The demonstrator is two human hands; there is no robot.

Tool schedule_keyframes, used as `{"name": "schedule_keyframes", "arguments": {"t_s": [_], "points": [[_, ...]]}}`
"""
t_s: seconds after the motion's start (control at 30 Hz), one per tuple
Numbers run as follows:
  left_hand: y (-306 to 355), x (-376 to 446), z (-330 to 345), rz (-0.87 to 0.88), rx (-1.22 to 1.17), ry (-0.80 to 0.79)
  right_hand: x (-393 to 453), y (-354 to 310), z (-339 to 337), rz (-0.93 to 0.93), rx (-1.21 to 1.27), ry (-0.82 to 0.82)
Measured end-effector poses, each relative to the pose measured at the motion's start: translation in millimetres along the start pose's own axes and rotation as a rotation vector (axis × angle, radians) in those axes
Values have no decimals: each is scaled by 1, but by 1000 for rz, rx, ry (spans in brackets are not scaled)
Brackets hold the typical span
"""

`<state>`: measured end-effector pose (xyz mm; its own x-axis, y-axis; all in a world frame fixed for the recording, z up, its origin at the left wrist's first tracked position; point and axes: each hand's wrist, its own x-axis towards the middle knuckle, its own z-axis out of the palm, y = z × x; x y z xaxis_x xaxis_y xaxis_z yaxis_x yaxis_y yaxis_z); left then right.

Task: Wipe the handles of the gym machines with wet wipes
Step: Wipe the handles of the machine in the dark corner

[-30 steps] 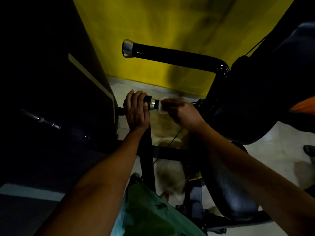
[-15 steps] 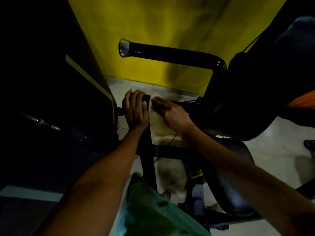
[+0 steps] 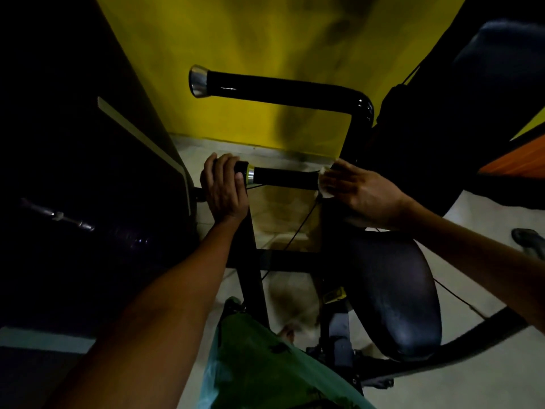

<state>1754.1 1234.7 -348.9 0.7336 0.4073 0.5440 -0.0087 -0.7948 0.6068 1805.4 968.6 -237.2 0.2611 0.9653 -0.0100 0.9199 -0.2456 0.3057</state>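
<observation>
A black lower handle (image 3: 284, 178) with a silver ring near its left end runs left to right at mid-frame. My left hand (image 3: 225, 188) grips that left end. My right hand (image 3: 358, 188) holds a white wet wipe (image 3: 323, 184) wrapped round the handle's right part, close to the machine's frame. Above it, a second black handle (image 3: 280, 88) with a chrome cap points left and bends down at its right end; neither hand touches it.
A dark padded seat (image 3: 395, 293) lies below my right arm. A large black machine body (image 3: 88, 187) fills the left. The yellow wall (image 3: 265, 39) stands behind. A green garment (image 3: 265, 364) shows at the bottom, over a pale tiled floor (image 3: 442, 388).
My right hand has slid the wipe along the lower handle from its left end to its right part, baring the black grip. My left hand has kept its hold.
</observation>
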Motion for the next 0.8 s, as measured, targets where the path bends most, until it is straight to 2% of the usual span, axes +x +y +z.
{"name": "schedule_keyframes", "arguments": {"t_s": [0.07,0.2,0.27,0.37,0.43,0.5,0.63,0.8], "points": [[0,-1,-1,7,-3,3,5,5,-6,16,-54,55],[1,1,-3,17,25,0,8,-7,7,162,-43,170],[2,1,-4,8,40,-4,14,-27,20,279,56,155],[3,1,-5,9,53,-15,33,-41,23,515,371,142],[2,0,-4,13,55,-21,56,-42,14,559,484,210],[1,1,-3,4,41,-23,88,-45,4,527,514,239],[-1,0,-2,23,35,-2,131,-57,6,443,599,105],[-1,0,-1,6,9,-10,97,-44,14,485,531,-55]]}}
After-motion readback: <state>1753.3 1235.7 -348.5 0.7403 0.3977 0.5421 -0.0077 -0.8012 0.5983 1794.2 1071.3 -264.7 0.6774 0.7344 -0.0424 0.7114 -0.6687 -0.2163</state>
